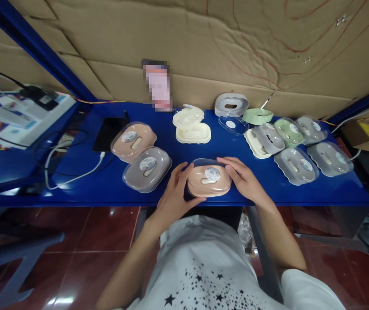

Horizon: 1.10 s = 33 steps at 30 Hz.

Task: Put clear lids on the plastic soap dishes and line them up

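Observation:
A peach-coloured oval box (pixel 200 186) with a clear lid and a round white label lies at the front edge of the blue table, between my hands. My left hand (pixel 178 191) grips its left side, thumb along the front edge and fingers at the back left corner. At its back right corner, my right hand (pixel 241 177) has its fingers and thumb on the clear lid. Just left of my left hand is a grey lidded box (pixel 139 174), touching another peach box (pixel 124 146).
Cream trays (pixel 193 135) stand at the back middle. Several grey and green boxes (pixel 296 165) fill the right side. A blurred-out phone (pixel 158 86) leans on the cardboard wall (pixel 107 38). A black device (pixel 107 133) with a white cable and a power strip (pixel 36 120) are at left.

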Tool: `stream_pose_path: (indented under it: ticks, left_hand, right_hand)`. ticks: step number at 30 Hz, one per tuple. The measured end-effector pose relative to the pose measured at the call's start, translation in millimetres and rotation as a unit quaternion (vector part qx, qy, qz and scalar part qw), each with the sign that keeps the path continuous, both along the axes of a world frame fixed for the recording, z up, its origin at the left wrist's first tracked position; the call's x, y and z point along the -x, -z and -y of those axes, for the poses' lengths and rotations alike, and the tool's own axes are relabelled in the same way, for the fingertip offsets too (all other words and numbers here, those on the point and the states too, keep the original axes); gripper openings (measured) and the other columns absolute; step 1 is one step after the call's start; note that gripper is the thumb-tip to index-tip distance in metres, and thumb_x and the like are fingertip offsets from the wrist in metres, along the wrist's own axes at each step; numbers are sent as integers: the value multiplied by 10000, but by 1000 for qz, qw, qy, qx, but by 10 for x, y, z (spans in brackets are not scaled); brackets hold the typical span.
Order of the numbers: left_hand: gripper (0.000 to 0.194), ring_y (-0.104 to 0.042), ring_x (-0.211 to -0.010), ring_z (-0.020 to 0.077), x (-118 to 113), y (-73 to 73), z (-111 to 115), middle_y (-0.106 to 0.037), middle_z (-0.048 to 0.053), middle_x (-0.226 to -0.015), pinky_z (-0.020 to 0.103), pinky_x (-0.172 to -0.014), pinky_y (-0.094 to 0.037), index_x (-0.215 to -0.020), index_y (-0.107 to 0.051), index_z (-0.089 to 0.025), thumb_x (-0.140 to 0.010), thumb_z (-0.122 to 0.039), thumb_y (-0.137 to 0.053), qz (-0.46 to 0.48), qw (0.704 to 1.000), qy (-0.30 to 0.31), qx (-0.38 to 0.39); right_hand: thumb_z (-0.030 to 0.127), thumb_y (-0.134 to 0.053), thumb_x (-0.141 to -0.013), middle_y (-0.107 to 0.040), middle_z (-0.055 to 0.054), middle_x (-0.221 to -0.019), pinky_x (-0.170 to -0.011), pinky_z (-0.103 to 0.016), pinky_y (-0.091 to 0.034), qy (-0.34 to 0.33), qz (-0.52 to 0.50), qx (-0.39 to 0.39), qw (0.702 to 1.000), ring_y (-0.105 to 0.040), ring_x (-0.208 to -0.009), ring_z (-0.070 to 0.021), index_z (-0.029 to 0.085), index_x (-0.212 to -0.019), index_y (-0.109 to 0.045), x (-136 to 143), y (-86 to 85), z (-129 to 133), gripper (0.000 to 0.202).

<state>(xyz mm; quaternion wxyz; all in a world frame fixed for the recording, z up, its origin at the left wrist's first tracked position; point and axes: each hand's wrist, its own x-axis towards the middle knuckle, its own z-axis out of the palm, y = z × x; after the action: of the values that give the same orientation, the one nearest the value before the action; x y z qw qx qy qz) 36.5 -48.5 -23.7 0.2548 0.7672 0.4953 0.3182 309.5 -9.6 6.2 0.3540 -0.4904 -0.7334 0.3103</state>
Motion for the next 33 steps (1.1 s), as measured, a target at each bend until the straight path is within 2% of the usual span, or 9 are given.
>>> stream_pose_path:
  ticks: [2,6,9,12,14,19,24,28,33]
  left_hand:
    - [1074,-402,-1602,388,7,3,-7,-294,147,-1761,612,-1263,-437,-1715,-173,-409,-903,-435,-877,-2,1000,11,-2]
    - [1032,-466,-1557,368,3,-2,-9,-455,140,-1677,595,-1258,-431,-1707,-195,-389,-920,-440,-862,-25,999,25,-2]
    - [979,-518,-1503,361,-1,-9,-3,-498,142,-1621,578,-1231,-456,-1681,-267,-367,-912,-445,-868,-34,999,21,3]
    - [917,-547,-1469,344,6,-1,0,-514,132,-1592,558,-1217,-472,-1632,-353,-348,-892,-437,-888,-18,1000,10,18]
    - [889,-542,-1479,337,17,17,-4,-519,126,-1601,550,-1223,-467,-1603,-388,-338,-881,-431,-899,-4,1000,7,23]
    - [839,-522,-1519,329,47,40,-26,-543,107,-1637,552,-1259,-420,-1578,-427,-333,-887,-422,-896,9,1000,28,11]
    - [861,-545,-1494,330,56,-7,-41,-563,95,-1625,542,-1248,-430,-1604,-431,-347,-886,-469,-890,4,999,39,18]
    - [849,-560,-1472,330,60,-4,-54,-592,96,-1590,547,-1243,-438,-1573,-466,-332,-865,-516,-897,18,999,38,23]
    - [836,-566,-1469,338,63,23,-62,-599,105,-1576,576,-1236,-453,-1575,-469,-326,-875,-522,-882,25,999,32,23]
  right_hand:
    - [418,-467,-1141,-696,-61,-1457,-1215,-514,-492,-16,19,-6,1000,-625,-1394,-247,342,-1446,-696,-19,-46,-7,389]
    - [274,-412,-1138,-689,-56,-1473,-1191,-547,-495,-63,59,-29,996,-624,-1391,-254,345,-1454,-683,-62,-90,-20,423]
    - [225,-371,-1137,-694,-48,-1465,-1185,-545,-501,-98,73,-30,992,-630,-1392,-248,354,-1438,-689,-62,-116,-12,457]
    - [349,-516,-1130,-591,-48,-1611,-1250,-570,-451,-130,110,-13,985,-523,-1526,-274,396,-1604,-536,-10,-155,23,476]
    - [446,-665,-1067,-469,-41,-1717,-1290,-586,-410,-172,129,-16,976,-406,-1616,-296,426,-1675,-425,24,-173,44,654]
    - [462,-738,-1020,-375,-17,-1773,-1321,-584,-380,-234,149,-45,960,-342,-1653,-295,447,-1651,-463,-26,-168,37,689]
    - [385,-691,-1057,-413,-23,-1755,-1300,-574,-415,-243,174,-76,951,-346,-1651,-275,426,-1708,-347,-88,-144,44,738]
    - [352,-682,-1040,-366,-59,-1777,-1304,-579,-400,-229,207,-116,944,-340,-1649,-299,354,-1692,-402,-37,-82,71,709]
    - [538,-723,-1008,-322,-136,-1787,-1247,-628,-440,-212,268,-168,925,-391,-1594,-386,292,-1653,-487,39,15,56,729]
